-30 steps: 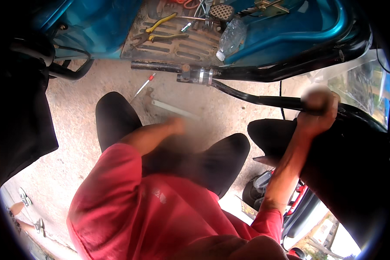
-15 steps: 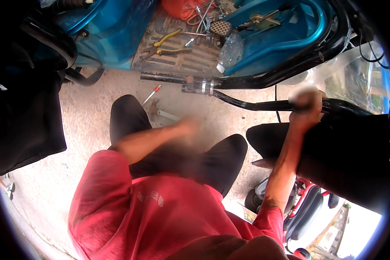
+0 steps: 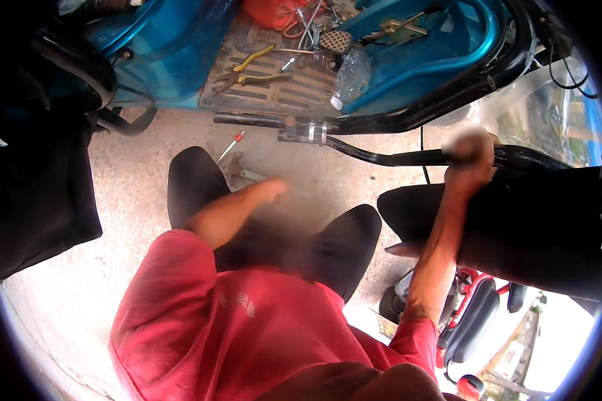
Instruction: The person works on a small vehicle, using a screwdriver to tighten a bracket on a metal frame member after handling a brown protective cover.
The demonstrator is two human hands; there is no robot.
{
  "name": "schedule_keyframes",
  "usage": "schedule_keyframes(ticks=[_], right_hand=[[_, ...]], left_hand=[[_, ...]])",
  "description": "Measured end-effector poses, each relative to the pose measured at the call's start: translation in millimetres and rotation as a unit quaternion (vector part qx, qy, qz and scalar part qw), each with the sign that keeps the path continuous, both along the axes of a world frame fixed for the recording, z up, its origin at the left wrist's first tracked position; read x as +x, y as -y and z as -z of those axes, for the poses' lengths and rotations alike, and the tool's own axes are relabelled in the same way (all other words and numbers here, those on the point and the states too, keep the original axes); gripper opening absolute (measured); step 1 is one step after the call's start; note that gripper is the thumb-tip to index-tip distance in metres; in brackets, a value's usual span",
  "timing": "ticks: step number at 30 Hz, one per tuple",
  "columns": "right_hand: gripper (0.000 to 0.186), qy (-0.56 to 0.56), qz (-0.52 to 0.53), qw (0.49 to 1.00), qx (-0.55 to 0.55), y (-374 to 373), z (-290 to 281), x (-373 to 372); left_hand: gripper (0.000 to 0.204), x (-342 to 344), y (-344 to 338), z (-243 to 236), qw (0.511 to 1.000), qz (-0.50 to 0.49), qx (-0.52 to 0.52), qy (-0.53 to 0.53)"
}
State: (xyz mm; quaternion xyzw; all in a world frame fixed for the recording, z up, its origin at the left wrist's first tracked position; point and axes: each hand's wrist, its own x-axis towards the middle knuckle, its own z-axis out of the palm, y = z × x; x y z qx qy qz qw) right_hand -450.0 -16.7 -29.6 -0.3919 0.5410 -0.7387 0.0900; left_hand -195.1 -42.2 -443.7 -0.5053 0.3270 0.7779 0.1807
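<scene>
My right hand [image 3: 471,167] is wrapped around a bent black metal tube [image 3: 408,158] at the right; a hazy patch blurs its knuckles. This tube joins a thicker black frame tube [image 3: 381,125] at a silver clamp [image 3: 314,131]. My left hand [image 3: 274,190] hovers over the ground between my knees, its fingers too smeared to read. Closest to it is a hammer [image 3: 249,174] lying on the concrete, its handle's end next to or under my fingers. A screwdriver with a red-and-white look [image 3: 232,145] lies just beyond the hammer.
Beyond the tubes, a vehicle's ribbed footboard [image 3: 247,100] carries yellow-handled pliers [image 3: 254,67], a pedal [image 3: 335,42], a crumpled clear plastic bottle [image 3: 352,79] and a red bag [image 3: 274,12]. Blue body panels [image 3: 174,53] flank it. A black seat-like shape [image 3: 515,227] is at right.
My left hand has moved left, toward the hammer's handle. My right hand keeps its hold on the tube, and the whole view has shifted slightly.
</scene>
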Motion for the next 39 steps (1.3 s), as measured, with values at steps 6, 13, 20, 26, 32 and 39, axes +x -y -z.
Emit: schedule_keyframes(ticks=[6, 13, 20, 26, 32, 39], right_hand=[[0.017, -0.005, -0.109, 0.994, -0.011, 3, -7, 9], [0.018, -0.005, -0.104, 0.995, -0.002, -1, -7, 5], [0.017, -0.013, -0.1, 0.995, -0.004, -4, -4, 1], [0.016, -0.011, -0.101, 0.995, -0.009, 1, -6, 6], [0.016, -0.011, -0.104, 0.995, 0.004, -5, -4, 1], [0.018, -0.009, -0.118, 0.993, 0.003, -4, -4, 0]], left_hand=[[0.018, -8, 14, 59, 0.995, -0.1, 0.023, -0.004], [0.017, -6, 10, 32, 0.992, -0.125, -0.018, -0.022], [0.029, -10, 6, 41, 0.971, -0.002, -0.239, -0.007], [0.046, -4, -2, 61, 0.817, 0.059, -0.571, 0.049], [0.039, -3, 8, 2, 0.897, 0.104, -0.43, 0.009], [0.072, 8, 1, -11, 0.846, 0.189, -0.497, 0.051]])
